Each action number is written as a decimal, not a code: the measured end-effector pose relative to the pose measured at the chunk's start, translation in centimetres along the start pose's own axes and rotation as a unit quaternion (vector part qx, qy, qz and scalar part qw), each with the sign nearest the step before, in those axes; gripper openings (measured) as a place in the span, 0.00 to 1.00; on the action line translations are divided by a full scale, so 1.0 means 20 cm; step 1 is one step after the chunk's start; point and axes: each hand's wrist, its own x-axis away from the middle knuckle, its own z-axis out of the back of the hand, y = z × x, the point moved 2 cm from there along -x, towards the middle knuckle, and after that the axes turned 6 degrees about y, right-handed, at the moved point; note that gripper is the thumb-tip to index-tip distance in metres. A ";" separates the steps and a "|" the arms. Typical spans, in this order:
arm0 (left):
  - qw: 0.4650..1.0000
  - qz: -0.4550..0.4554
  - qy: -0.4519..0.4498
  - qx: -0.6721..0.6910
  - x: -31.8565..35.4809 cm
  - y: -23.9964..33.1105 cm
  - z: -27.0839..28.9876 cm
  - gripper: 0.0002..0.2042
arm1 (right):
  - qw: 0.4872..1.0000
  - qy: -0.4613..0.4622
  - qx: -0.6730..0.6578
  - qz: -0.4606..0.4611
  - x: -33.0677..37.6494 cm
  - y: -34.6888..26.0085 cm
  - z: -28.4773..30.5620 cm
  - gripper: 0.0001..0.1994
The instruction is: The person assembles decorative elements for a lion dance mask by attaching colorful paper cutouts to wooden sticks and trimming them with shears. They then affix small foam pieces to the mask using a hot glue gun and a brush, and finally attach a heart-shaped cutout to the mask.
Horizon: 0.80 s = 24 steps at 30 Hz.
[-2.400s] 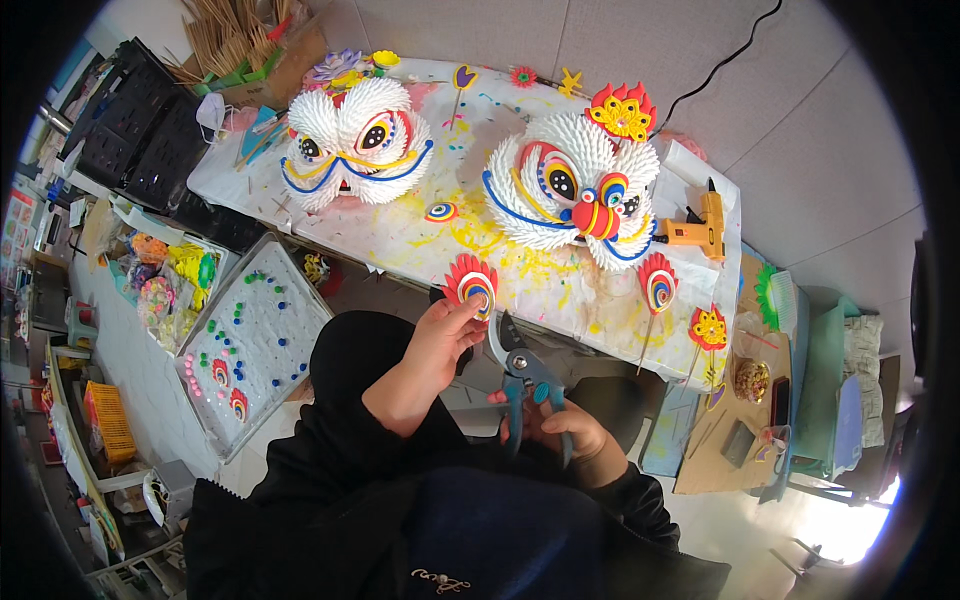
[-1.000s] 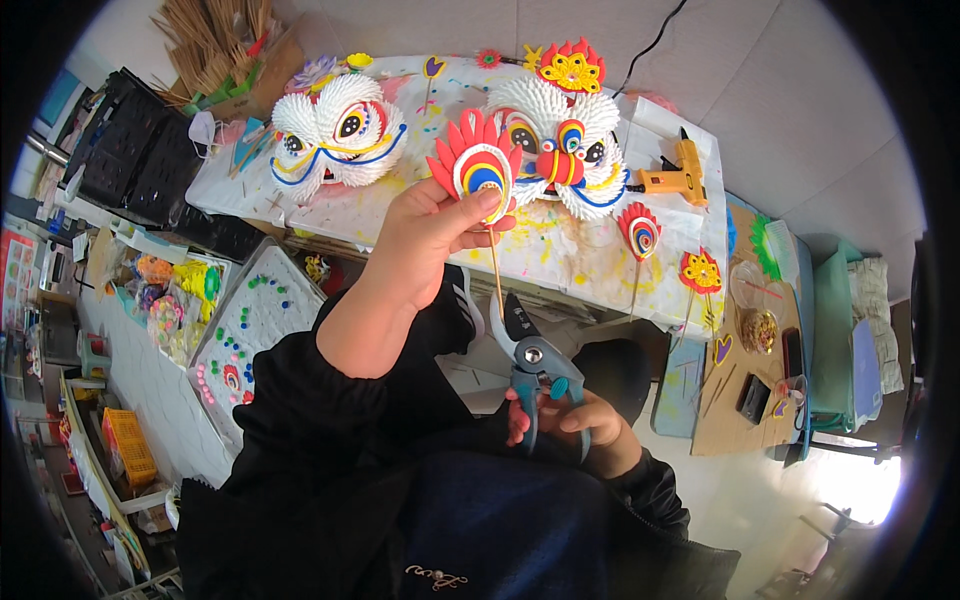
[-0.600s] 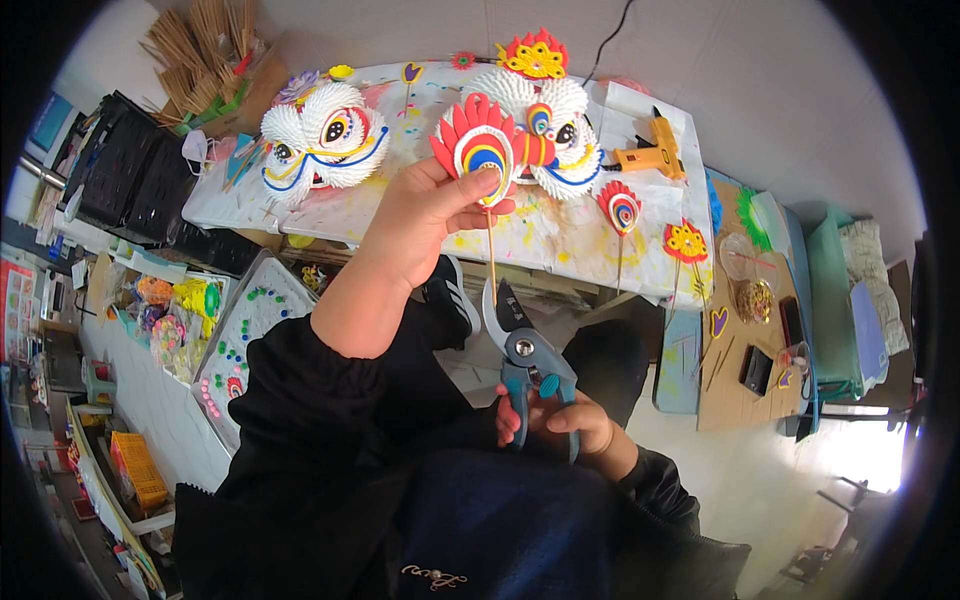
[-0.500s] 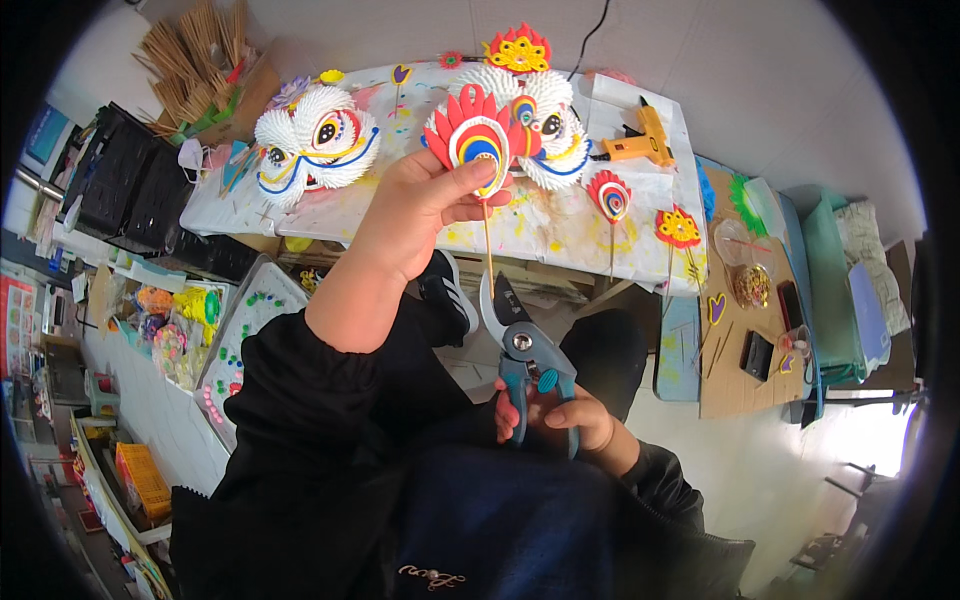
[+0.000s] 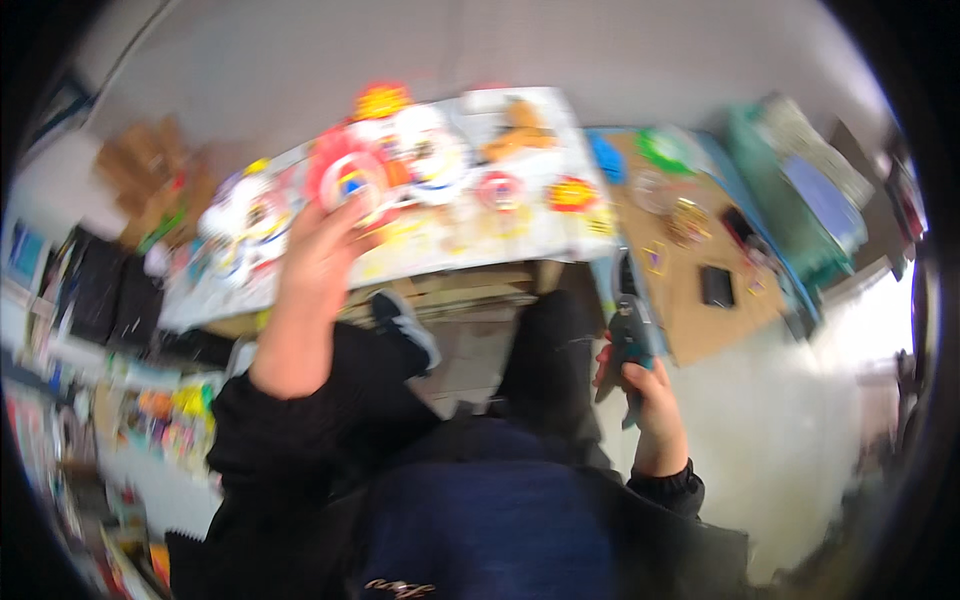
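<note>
Motion smears the view. My left hand (image 5: 322, 255), raised over the table's near side, pinches a red, scallop-edged ornament (image 5: 330, 165) with a white and blue centre. Its thin stick cannot be made out in the blur. On the right, my right hand (image 5: 652, 392) is wrapped round the handles of pruning shears (image 5: 630, 325), whose blades point away from me beside the brown board. Behind the ornament stands a white lion-head piece (image 5: 432, 150) with a red and yellow crest (image 5: 381, 100). Another white lion-head piece (image 5: 245, 215) lies to the left.
On the white stained table (image 5: 450, 250) are an orange glue gun (image 5: 519, 132), a red round ornament (image 5: 499, 190) and a red-yellow ornament (image 5: 573, 194). A brown board (image 5: 690, 310) at right carries a black box (image 5: 717, 286). A bundle of brown sticks (image 5: 145, 170) stands far left.
The view has swung right. The shears have moved right, away from the ornament's stick, and look turned edge-on with blades closer together. My left hand still holds the ornament.
</note>
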 end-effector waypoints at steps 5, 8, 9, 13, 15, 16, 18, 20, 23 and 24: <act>0.993 0.083 0.062 -0.056 0.12 -0.18 -0.07 0.16 | 0.763 0.316 0.560 0.070 0.14 -0.06 0.65 0.26; 0.985 0.148 0.074 -0.041 0.12 -0.29 -0.11 0.14 | 0.658 0.360 0.660 0.047 0.08 -0.03 0.90 0.25; 0.989 0.136 0.060 0.000 0.12 -0.32 -0.13 0.14 | 0.639 0.349 0.685 0.041 0.03 -0.02 0.96 0.26; 0.996 0.080 0.029 -0.001 0.10 -0.35 -0.15 0.11 | 0.591 0.332 0.735 0.008 -0.21 0.02 1.05 0.31; 0.994 0.071 0.076 0.008 0.08 -0.30 -0.09 0.11 | 0.540 0.347 0.767 0.021 -0.31 0.03 1.05 0.33; 0.995 0.053 0.084 0.021 0.06 -0.28 -0.06 0.11 | 0.533 0.352 0.769 0.012 -0.37 0.03 1.06 0.34; 0.984 0.069 0.163 0.013 0.04 -0.24 0.04 0.11 | 0.523 0.357 0.774 0.005 -0.45 0.06 1.07 0.35; 0.980 0.061 0.189 0.026 0.02 -0.24 0.12 0.11 | 0.505 0.359 0.784 0.026 -0.53 0.07 1.09 0.37; 0.983 0.051 0.174 0.024 -0.02 -0.27 0.23 0.12 | 0.496 0.347 0.795 0.046 -0.57 0.09 1.09 0.39; 0.984 0.049 0.166 0.032 -0.03 -0.30 0.26 0.12 | 0.485 0.341 0.803 0.062 -0.57 0.07 1.08 0.39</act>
